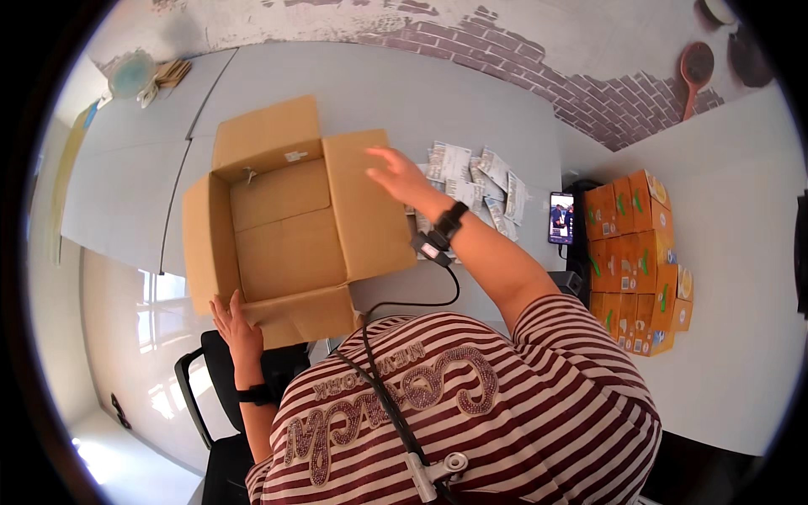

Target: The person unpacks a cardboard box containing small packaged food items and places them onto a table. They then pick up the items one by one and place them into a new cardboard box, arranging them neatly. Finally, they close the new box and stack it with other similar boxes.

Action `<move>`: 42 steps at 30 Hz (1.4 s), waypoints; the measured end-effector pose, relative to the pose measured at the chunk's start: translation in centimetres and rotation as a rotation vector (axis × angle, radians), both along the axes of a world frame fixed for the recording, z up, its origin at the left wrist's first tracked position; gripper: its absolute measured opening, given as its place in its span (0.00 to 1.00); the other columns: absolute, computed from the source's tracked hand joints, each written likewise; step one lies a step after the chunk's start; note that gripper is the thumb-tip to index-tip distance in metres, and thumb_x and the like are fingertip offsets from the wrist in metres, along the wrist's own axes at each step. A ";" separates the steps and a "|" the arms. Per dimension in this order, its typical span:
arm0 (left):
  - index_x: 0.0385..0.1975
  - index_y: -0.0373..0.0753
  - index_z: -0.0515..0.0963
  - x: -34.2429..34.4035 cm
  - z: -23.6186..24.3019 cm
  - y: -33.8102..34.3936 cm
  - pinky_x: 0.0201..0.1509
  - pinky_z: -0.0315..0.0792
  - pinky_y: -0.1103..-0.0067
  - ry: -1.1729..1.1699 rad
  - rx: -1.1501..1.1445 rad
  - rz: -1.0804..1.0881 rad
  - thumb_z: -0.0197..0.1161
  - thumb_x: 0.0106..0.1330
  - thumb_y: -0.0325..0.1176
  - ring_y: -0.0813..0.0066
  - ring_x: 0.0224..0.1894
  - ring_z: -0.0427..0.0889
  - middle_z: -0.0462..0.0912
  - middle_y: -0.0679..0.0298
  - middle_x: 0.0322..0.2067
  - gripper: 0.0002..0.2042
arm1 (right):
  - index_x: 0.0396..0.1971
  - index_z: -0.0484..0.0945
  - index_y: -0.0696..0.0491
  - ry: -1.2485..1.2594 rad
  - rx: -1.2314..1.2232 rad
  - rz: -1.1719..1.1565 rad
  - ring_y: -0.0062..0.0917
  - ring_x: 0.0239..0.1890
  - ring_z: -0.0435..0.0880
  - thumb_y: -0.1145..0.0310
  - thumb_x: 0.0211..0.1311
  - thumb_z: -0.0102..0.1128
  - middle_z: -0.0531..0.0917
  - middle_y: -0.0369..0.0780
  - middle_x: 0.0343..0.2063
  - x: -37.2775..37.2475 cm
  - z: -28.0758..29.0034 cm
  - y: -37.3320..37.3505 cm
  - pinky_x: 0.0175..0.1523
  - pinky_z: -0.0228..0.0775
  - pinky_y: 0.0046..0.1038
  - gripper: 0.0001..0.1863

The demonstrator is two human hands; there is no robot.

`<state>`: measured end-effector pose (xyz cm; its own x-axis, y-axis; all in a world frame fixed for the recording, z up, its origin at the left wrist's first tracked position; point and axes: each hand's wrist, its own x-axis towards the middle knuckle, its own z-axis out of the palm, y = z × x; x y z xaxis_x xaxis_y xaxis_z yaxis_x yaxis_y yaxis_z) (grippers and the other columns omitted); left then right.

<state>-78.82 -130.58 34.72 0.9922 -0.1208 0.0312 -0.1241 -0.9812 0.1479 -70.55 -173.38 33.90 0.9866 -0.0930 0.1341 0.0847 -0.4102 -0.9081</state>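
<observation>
An open cardboard box [290, 223] stands on the grey table with its flaps folded outward, and its visible inside is bare. At the box's near left corner, my left hand [237, 326] rests against the near flap with its fingers extended. Over the right flap reaches my right hand [397, 175], fingers apart and nothing in them. Whether it touches the flap I cannot tell. Just beyond that flap lies a loose pile of white printed packets [481, 183], partly hidden by my right hand and forearm.
Orange boxes [633, 261] are stacked on the right, beside a lit phone [561, 217]. A black cable [412, 303] runs from my right wrist to my chest. A black chair [220, 396] stands at lower left. A round bluish container [132, 76] sits at far left.
</observation>
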 end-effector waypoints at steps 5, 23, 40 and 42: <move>0.60 0.45 0.59 -1.5 0.7 -4.1 0.68 0.43 0.60 -0.019 -0.109 -0.034 0.52 0.43 0.14 0.49 0.68 0.42 0.46 0.48 0.64 0.38 | 0.46 0.73 0.55 0.040 -0.073 -0.402 0.39 0.50 0.73 0.66 0.54 0.58 0.75 0.47 0.47 -7.5 -5.3 -12.4 0.55 0.64 0.33 0.19; 0.58 0.41 0.61 -6.1 2.4 -12.8 0.67 0.46 0.63 -0.028 -0.314 -0.087 0.53 0.51 0.22 0.50 0.68 0.43 0.47 0.47 0.64 0.30 | 0.64 0.49 0.51 0.373 -0.076 -0.799 0.44 0.56 0.65 0.65 0.42 0.57 0.64 0.52 0.55 -16.2 -13.0 -23.8 0.59 0.58 0.40 0.45; 0.59 0.37 0.60 -2.3 6.9 -18.9 0.59 0.62 0.74 0.424 -1.139 -0.317 0.62 0.59 0.28 0.68 0.60 0.64 0.66 0.57 0.55 0.28 | 0.59 0.59 0.58 0.547 1.069 0.582 0.30 0.52 0.73 0.76 0.50 0.47 0.71 0.44 0.53 -12.8 4.5 -4.6 0.56 0.66 0.34 0.31; 0.57 0.37 0.62 -1.1 6.9 -17.7 0.52 0.68 0.77 0.535 -1.123 -0.377 0.63 0.57 0.28 0.72 0.52 0.70 0.71 0.58 0.49 0.27 | 0.59 0.60 0.59 0.638 0.985 0.726 0.28 0.50 0.74 0.73 0.53 0.49 0.72 0.43 0.52 -11.4 5.8 -1.4 0.54 0.67 0.32 0.30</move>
